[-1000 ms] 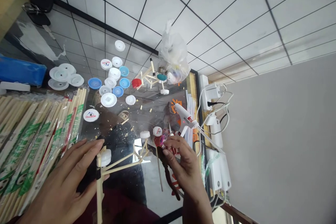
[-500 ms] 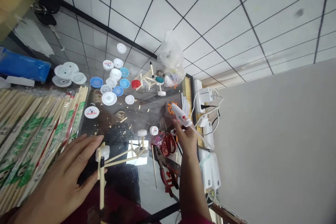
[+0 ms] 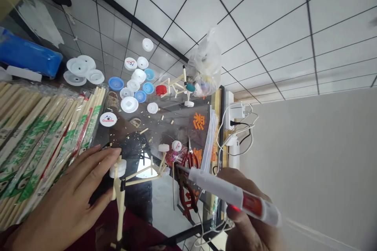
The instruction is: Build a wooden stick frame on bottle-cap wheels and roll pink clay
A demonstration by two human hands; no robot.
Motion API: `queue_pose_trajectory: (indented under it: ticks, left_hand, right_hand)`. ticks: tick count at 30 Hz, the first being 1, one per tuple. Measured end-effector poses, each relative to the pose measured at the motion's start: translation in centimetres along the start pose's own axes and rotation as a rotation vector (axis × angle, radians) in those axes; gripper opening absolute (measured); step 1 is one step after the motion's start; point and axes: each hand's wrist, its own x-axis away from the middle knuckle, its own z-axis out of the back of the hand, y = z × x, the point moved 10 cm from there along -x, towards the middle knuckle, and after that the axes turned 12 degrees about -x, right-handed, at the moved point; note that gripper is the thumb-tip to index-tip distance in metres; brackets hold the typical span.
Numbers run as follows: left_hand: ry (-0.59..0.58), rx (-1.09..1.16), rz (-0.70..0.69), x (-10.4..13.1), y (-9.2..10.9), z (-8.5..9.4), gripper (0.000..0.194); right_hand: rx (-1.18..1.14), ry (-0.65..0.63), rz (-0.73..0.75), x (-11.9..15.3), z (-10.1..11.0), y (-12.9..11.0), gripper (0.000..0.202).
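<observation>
Left hand [image 3: 76,194]: fingers parted around stick frame [image 3: 121,211] — cannot tell if pinching.
Right hand [image 3: 249,229]: closed round glue gun [image 3: 218,185], nozzle [image 3: 183,169] toward 10 o'clock.
Stick frame: glue gun's 9 o'clock.
Risk: loose hold — a nozzle bump could skew it.

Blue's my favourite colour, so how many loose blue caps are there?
4: the left cap, the upper cap to its right, the middle cap just below that, and the lowest cap. The cloudy bag might hide more.
</observation>
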Motion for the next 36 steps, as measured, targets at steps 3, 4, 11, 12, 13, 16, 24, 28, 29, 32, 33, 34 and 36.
queue_pose_trajectory:
  ticks: [3,4,11,12,13,16,24,28,29,32,33,34,36]
  left_hand:
    - [0.007,0.013,-0.004,-0.2,0.2,0.1,0.072]
    - [0.008,0.019,-0.004,-0.3,0.3,0.2,0.071]
    - [0.011,0.004,-0.038,-0.5,0.9,0.7,0.068]
    - [0.004,-0.003,-0.041,-0.5,0.9,0.7,0.068]
    - [-0.002,-0.011,-0.043,-0.5,0.9,0.7,0.068]
    - [-0.023,-0.03,-0.042,-0.5,1.0,0.6,0.068]
    - [-0.013,-0.004,-0.05,-0.7,1.2,0.8,0.068]
    - [-0.006,-0.017,-0.059,-0.7,1.3,1.0,0.069]
    - [-0.011,-0.02,-0.056,-0.7,1.3,1.0,0.069]
    - [-0.023,-0.019,-0.052,-0.7,1.2,0.8,0.068]
    - [-0.022,-0.017,-0.053,-0.7,1.2,0.8,0.069]
    - [-0.018,-0.018,-0.054,-0.7,1.3,0.8,0.069]
    - [-0.015,-0.025,-0.05,-0.7,1.3,0.8,0.07]
  right_hand:
    - [0.0,-0.195,0.006,-0.7,-2.2,-0.9,0.037]
    - [0.022,-0.216,0.016,-0.9,-2.6,-1.2,0.038]
    - [0.159,-0.261,0.106,-1.4,-4.0,-2.7,0.043]
    - [0.151,-0.253,0.1,-1.5,-4.0,-2.7,0.044]
    - [0.142,-0.24,0.093,-1.5,-3.9,-2.8,0.046]
    - [0.129,-0.21,0.071,-1.3,-3.6,-2.6,0.049]
    - [0.159,-0.195,0.039,0.0,-3.3,-1.1,0.052]
    - [0.16,-0.21,0.033,0.2,-3.3,-0.7,0.05]
    - [0.165,-0.22,0.049,0.2,-3.3,-0.8,0.05]
    - [0.188,-0.239,0.094,0.6,-3.3,-1.0,0.052]
    - [0.192,-0.242,0.092,0.7,-3.2,-0.9,0.053]
    - [0.192,-0.247,0.088,0.9,-3.2,-0.8,0.053]
    - [0.189,-0.248,0.048,1.3,-3.2,-0.5,0.053]
